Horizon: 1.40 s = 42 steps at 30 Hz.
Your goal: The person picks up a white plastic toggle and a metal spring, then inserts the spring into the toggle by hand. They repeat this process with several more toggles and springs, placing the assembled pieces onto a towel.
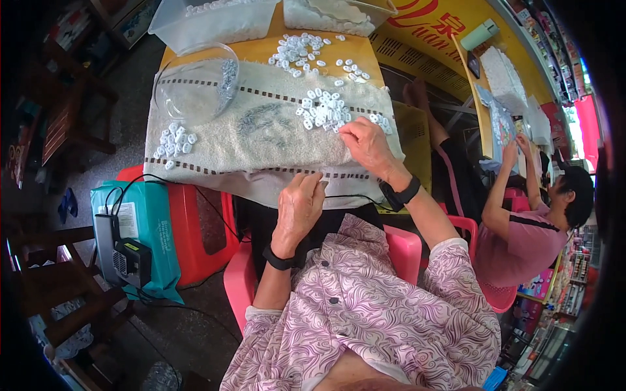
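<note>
Small white oval plastic pieces with dark holes lie heaped in a pile (323, 109) on a cream towel (215, 143) spread over the table. At the near right edge of that pile is my right hand (368, 144), its thumb and fingers pinched together; what lies between them is hidden. My left hand (300, 207) hovers at the towel's near edge, fingers curled closed, and anything in them is too small to name. A smaller group of white pieces (175, 141) sits at the left. Behind it, a clear round bowl (189, 107) tilts, with tiny silvery bits along its right side.
More white pieces (297, 52) lie loose on the wooden tabletop beyond the towel. Two plastic tubs (212, 29) (336, 19) stand at the far edge. A red stool (195, 221) with a teal package (140, 241) is at left. To the right, another person (521, 234) works at a second table.
</note>
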Motion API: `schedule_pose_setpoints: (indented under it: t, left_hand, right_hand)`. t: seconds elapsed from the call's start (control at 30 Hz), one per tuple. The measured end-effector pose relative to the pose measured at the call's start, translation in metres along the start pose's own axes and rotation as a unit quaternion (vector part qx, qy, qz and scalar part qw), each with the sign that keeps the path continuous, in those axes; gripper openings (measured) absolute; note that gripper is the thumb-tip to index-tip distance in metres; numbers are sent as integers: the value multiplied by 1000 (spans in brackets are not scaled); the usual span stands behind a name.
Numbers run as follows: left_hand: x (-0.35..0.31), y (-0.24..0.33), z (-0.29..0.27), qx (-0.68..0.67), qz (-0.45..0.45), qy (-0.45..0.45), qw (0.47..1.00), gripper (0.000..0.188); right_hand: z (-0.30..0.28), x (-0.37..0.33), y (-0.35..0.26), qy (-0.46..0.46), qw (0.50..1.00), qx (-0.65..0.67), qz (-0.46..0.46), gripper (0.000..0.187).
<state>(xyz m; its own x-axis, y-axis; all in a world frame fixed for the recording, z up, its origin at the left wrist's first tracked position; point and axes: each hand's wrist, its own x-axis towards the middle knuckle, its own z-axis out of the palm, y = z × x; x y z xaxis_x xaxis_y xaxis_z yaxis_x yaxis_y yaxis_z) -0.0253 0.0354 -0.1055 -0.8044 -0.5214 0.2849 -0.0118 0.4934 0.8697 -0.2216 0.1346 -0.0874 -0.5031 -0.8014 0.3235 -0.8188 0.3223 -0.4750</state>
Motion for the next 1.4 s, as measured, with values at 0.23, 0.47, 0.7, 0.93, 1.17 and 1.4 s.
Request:
schedule_pose_setpoints:
  t: [0.23, 0.47, 0.7, 0.93, 1.17, 1.4]
  left_hand:
    - [10, -10, -12, -19, -52, 19, 998, 17]
    - [24, -6, -15, -51, -94, -1, 994, 18]
    - [25, -7, -6, -219, -207, 1, 953, 14]
    - [35, -2, 0, -321, -265, 9, 909, 22]
    - [38, -12, 12, -267, -174, -10, 948, 20]
    - [42, 2, 7, -372, -293, 11, 881, 13]
  right_hand:
    - [8, 8, -4, -26, 998, 1, 54, 8]
    - [11, 9, -6, -24, 998, 0, 63, 6]
    - [10, 0, -7, 13, 990, 114, 87, 7]
    - [-16, 2, -32, -170, 833, 421, 317, 16]
    - [-14, -5, -35, -215, 820, 431, 308, 17]
    - [-11, -6, -42, -187, 809, 452, 326, 14]
